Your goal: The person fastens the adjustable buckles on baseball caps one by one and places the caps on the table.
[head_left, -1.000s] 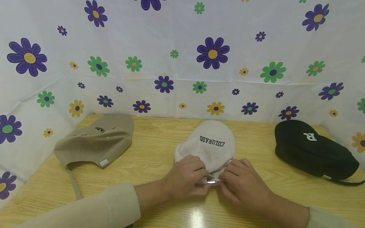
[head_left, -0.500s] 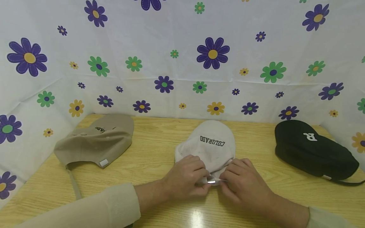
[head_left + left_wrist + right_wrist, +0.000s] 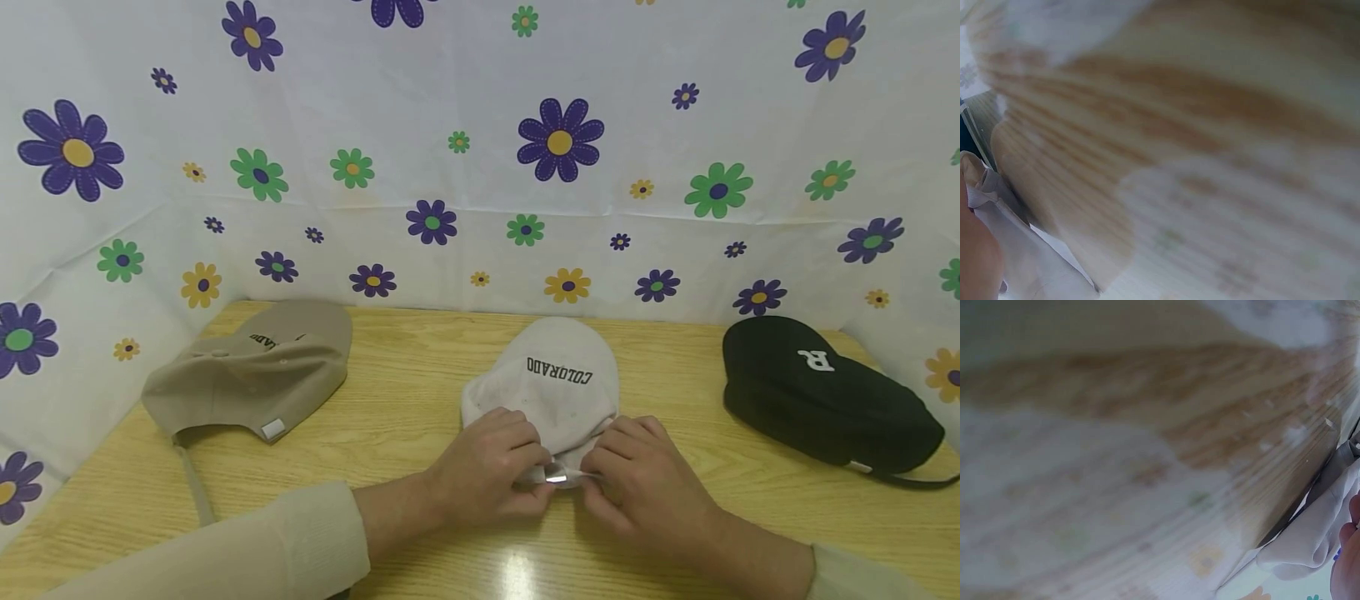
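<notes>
An off-white baseball cap (image 3: 562, 408) lies mid-table in the head view, its black COLORADO lettering upside down to me. My left hand (image 3: 491, 468) pinches the cap's back strap at the left of a shiny metal buckle (image 3: 555, 478). On the buckle's other side, my right hand (image 3: 647, 482) pinches the strap, which runs between both hands. Knuckles hide the fingertips and most of the strap. In the left wrist view the cap's pale cloth (image 3: 1029, 253) shows beside the hand; the right wrist view has a fold of the cap (image 3: 1310, 540) at the right.
A tan cap (image 3: 247, 387) with a dangling strap lies at the left of the wood-grain table (image 3: 405, 375). To the right sits a black cap (image 3: 817, 408) with a white R. Behind hangs a white flowered cloth (image 3: 480, 183).
My right hand has shifted very slightly to the right, with a little more strap showing beside the buckle. The left hand and the other caps stay put.
</notes>
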`<state>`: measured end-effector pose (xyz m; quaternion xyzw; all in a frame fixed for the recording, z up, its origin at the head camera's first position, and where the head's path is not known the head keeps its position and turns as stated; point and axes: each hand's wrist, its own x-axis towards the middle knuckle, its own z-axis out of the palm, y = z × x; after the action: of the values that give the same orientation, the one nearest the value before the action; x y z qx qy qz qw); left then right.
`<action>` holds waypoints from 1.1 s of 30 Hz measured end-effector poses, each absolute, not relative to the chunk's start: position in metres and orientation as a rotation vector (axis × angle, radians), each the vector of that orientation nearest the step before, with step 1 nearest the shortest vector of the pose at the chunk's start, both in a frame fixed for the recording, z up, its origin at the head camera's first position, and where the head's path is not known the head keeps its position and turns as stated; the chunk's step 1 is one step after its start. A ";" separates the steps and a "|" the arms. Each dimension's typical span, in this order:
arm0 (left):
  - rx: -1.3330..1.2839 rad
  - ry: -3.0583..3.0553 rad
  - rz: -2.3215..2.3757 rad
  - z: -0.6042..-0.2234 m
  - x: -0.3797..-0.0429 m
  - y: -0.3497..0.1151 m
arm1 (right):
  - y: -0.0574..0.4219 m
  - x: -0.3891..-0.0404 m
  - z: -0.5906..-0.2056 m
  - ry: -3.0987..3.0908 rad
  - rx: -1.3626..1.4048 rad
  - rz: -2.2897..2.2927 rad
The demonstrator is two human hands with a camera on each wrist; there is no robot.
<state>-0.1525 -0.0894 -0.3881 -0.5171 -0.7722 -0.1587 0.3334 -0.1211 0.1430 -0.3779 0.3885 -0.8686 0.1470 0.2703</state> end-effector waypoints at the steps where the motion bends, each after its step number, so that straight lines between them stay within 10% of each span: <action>1: -1.350 -2.017 -0.413 -0.388 -0.153 -0.089 | 0.143 -0.121 -0.378 -2.341 1.045 0.397; 33: -1.339 -1.992 -0.399 -0.388 -0.154 -0.090 | 0.144 -0.123 -0.378 -2.382 1.087 0.425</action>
<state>-0.1545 -0.0896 -0.3883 -0.5163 -0.7679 -0.1536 0.3468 -0.1226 0.1438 -0.3785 0.3974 -0.8714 0.1555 0.2420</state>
